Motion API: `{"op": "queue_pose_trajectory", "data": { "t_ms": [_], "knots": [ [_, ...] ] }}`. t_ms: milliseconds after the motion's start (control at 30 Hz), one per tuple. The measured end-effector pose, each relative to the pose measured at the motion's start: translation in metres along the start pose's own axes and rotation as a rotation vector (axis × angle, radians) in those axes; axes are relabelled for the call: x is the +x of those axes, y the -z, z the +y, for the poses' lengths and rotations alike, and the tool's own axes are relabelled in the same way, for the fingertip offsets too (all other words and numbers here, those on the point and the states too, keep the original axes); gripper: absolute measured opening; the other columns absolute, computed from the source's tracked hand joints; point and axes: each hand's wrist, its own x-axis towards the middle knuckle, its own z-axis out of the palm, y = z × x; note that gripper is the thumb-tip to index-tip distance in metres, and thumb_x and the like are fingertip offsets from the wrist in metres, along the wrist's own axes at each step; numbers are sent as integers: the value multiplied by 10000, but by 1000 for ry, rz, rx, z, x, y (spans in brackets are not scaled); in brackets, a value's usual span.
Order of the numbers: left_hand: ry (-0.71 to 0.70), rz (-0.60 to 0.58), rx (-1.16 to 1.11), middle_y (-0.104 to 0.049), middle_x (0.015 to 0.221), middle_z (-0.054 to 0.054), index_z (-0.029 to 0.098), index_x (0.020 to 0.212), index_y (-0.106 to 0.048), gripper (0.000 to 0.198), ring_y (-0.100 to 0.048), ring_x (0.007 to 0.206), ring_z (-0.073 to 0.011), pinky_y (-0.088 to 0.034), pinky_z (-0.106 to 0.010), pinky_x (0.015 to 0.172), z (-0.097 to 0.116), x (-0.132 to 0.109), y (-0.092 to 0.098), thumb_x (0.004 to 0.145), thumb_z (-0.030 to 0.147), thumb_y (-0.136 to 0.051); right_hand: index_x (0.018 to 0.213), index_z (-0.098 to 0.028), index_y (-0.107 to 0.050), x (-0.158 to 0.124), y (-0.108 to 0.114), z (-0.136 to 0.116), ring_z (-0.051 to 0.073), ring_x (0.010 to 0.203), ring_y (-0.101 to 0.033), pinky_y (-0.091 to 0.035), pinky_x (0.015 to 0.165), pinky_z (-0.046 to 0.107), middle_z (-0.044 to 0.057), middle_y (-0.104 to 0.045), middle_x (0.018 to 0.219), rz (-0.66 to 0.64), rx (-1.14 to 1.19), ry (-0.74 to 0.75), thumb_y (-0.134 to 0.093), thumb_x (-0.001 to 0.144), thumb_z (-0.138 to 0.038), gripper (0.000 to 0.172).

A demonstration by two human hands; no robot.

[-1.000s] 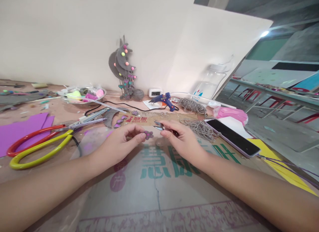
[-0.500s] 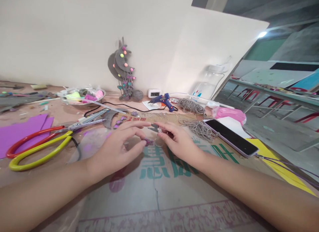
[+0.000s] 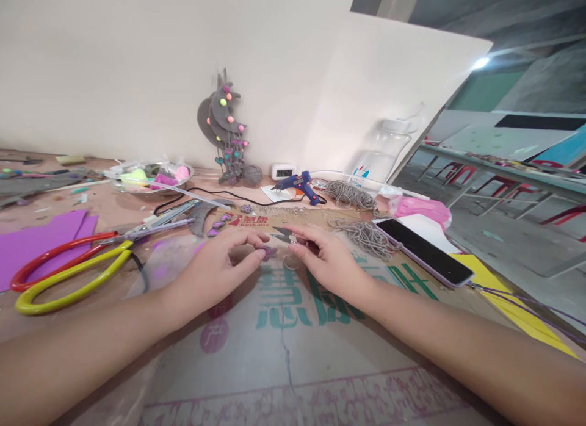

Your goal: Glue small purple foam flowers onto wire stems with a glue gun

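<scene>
My left hand (image 3: 220,270) rests on the cardboard sheet (image 3: 293,353) and pinches a small purple felt flower (image 3: 269,252) between thumb and fingertips. My right hand (image 3: 327,261) sits just to its right, closed round a small pair of thread snips (image 3: 284,236) whose metal tips point left above the flower. The two hands are almost touching. A short row of similar purple felt pieces (image 3: 218,224) lies on the table just behind my left hand.
Large red and yellow-handled scissors (image 3: 82,264) lie at left beside purple foam sheets (image 3: 32,240). Behind are a blue glue gun (image 3: 300,185), grey cord (image 3: 361,234), a grey felt moon ornament (image 3: 224,130), a bowl of bits (image 3: 151,174), a phone (image 3: 425,250), and a plastic jar (image 3: 384,151).
My left hand opened its fingers over the flower half a second ago, then closed on it again slightly lower. The right hand with the snips shifted a little left.
</scene>
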Motion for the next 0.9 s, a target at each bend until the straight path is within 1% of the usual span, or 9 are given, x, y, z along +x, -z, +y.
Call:
{"op": "queue_pose_trajectory", "data": {
  "t_ms": [167, 367, 500, 567, 600, 667, 733, 767, 900],
  "knots": [
    [-27, -1, 39, -636, 976, -5, 224, 840, -591, 137, -561, 961, -192, -414, -302, 856, 2, -1, 1, 810, 317, -494, 1160, -219, -560, 0, 0, -1, 153, 815, -560, -451, 709, 299, 56, -618, 979, 35, 10, -2, -478, 856, -258, 317],
    [191, 42, -141, -625, 754, 7, 206, 817, -593, 197, -565, 687, -152, -433, -251, 650, 2, 6, 4, 806, 380, -503, 1146, -181, -536, 0, 1, -4, 146, 776, -554, -448, 718, 296, 45, -616, 907, 99, 55, -39, -486, 849, -289, 320],
    [247, 127, -331, -585, 729, -5, 180, 764, -548, 235, -549, 687, -148, -426, -244, 627, -4, 12, 4, 791, 413, -525, 876, -172, -554, -1, 6, -10, 109, 606, -495, -407, 569, 239, -9, -538, 678, 79, 200, -119, -485, 845, -355, 197],
    [249, 147, -412, -567, 742, -5, 179, 767, -534, 251, -547, 711, -146, -428, -243, 651, -8, 13, 3, 787, 429, -531, 703, -173, -487, -2, 9, -15, 106, 586, -503, -373, 527, 230, -4, -528, 629, -16, 370, -137, -397, 886, -395, 301],
    [250, 151, -438, -559, 749, -2, 179, 775, -533, 251, -543, 719, -142, -429, -243, 669, -9, 14, 2, 787, 430, -534, 656, -174, -450, -2, 11, -18, 111, 590, -525, -359, 507, 228, 11, -552, 637, -116, 481, -149, -346, 903, -419, 363],
    [248, 156, -462, -545, 753, 5, 179, 782, -534, 236, -528, 717, -131, -426, -241, 699, -11, 14, 2, 788, 415, -540, 618, -171, -423, -2, 13, -22, 119, 592, -562, -330, 465, 224, 55, -618, 709, -360, 660, -194, -288, 911, -463, 435],
    [242, 159, -460, -533, 741, 12, 177, 769, -532, 218, -511, 704, -122, -419, -233, 701, -11, 14, 1, 792, 393, -541, 605, -163, -438, 0, 13, -22, 111, 569, -558, -309, 440, 216, 79, -651, 769, -488, 680, -245, -286, 905, -489, 467],
    [241, 160, -452, -529, 732, 14, 176, 764, -530, 213, -505, 696, -120, -414, -229, 693, -11, 14, 2, 794, 387, -539, 605, -159, -455, 2, 14, -20, 104, 563, -545, -313, 443, 212, 80, -657, 783, -459, 634, -262, -305, 899, -493, 469],
    [244, 151, -413, -532, 717, 18, 179, 772, -532, 207, -501, 684, -123, -391, -220, 647, -10, 14, 3, 808, 382, -513, 607, -157, -482, 15, 15, 3, 106, 611, -541, -337, 471, 209, 94, -663, 881, -91, 439, -303, -351, 874, -520, 469]
  ]
}}
